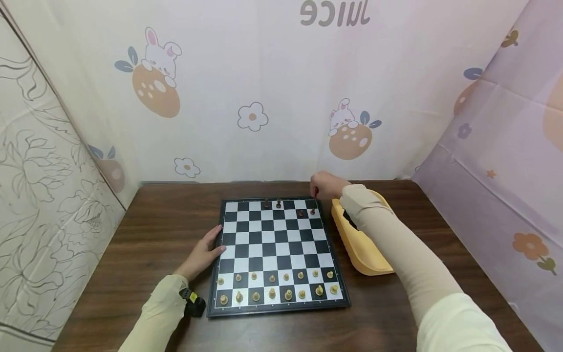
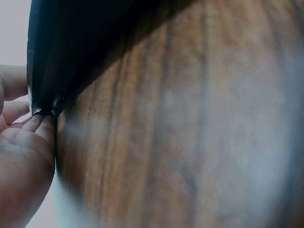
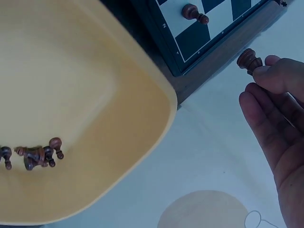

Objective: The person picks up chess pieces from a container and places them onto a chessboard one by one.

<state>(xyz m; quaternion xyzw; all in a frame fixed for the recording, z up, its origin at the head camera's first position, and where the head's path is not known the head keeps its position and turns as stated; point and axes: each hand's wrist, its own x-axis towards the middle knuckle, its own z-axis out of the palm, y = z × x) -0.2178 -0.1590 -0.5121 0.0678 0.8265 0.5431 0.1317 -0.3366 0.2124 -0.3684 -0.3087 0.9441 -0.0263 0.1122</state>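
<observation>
A black-and-white chessboard (image 1: 268,237) lies on the table, its two near rows filled with cream chess pieces (image 1: 272,293). Several dark brown pieces (image 1: 279,204) stand at its far side. My left hand (image 1: 202,254) holds the board's left edge, with fingertips tucked at its underside in the left wrist view. Beyond the far right corner, my right hand (image 1: 327,186) is raised over the table. Its thumb and fingers pinch a dark brown chess piece (image 3: 248,60), whose top is partly hidden by them. A brown pawn (image 3: 194,13) stands near the board's corner.
Right of the board sits a yellow plastic basket (image 1: 362,252), partly under my right forearm. Several dark pieces (image 3: 35,156) lie inside it. A patterned curtain (image 1: 255,151) hangs behind the brown wooden table (image 1: 167,215).
</observation>
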